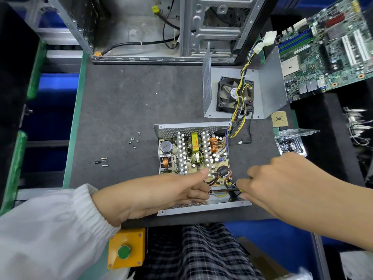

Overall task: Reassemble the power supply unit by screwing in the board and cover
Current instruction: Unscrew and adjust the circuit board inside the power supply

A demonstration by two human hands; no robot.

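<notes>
The open power supply case [203,207] lies on the dark mat with its circuit board [193,156] inside. My right hand [286,178] grips a screwdriver [224,190] whose shaft lies nearly flat, its tip at the board's near edge. My left hand [161,190] rests over the case's near left part, thumb raised, fingers curled beside the screwdriver tip; what they hold is hidden. The cover [268,77] with the black fan [234,96] lies further back, joined by a wire bundle [240,110]. Several loose screws [134,141] lie left of the case, with more screws [103,161] nearer the mat's left edge.
An open computer chassis [201,27] stands at the back. A motherboard [327,45] leans at the top right, a processor chip [279,118] and a clear plastic tray of parts [290,142] lie to the right. A yellow box with a green button [126,249] hangs below the table edge.
</notes>
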